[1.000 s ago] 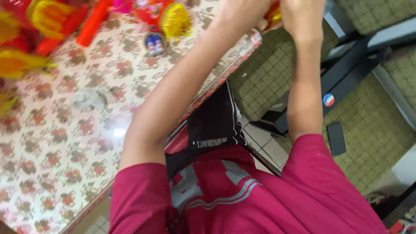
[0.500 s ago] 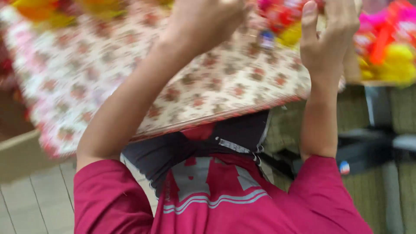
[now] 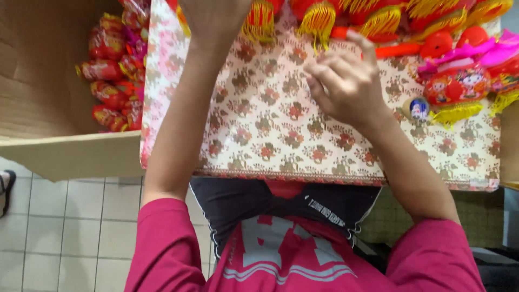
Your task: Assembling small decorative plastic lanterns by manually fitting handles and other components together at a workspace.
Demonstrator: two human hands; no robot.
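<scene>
The landmark here is the table (image 3: 281, 140) with its floral cloth, seen from above with the person's torso at its near edge. The right hand (image 3: 346, 86) hovers over the middle of that cloth, fingers loosely curled with the index finger lifted towards the far edge and nothing gripped between them; the left hand (image 3: 216, 19) reaches to the far edge of the table, partly cut off by the frame, so I cannot tell whether its fingers close on anything, though it lies just beside a yellow tassel (image 3: 259, 24). Along the far edge lies a crowded row of red lanterns with yellow fringes (image 3: 378, 21), and near the right end a printed red lantern (image 3: 457, 84) with a small round cell (image 3: 418, 108) just beside it. The risk, as I judge it, is that a forearm sweeping over the cloth could catch a fringe and drag a lantern out of the row, or nudge the small cell so that it rolls off the table. Left of the table stands an open cardboard box (image 3: 59, 151), its flap level with the near edge; inside it is a pile of wrapped red lanterns (image 3: 111, 75) stacked against the table side.
</scene>
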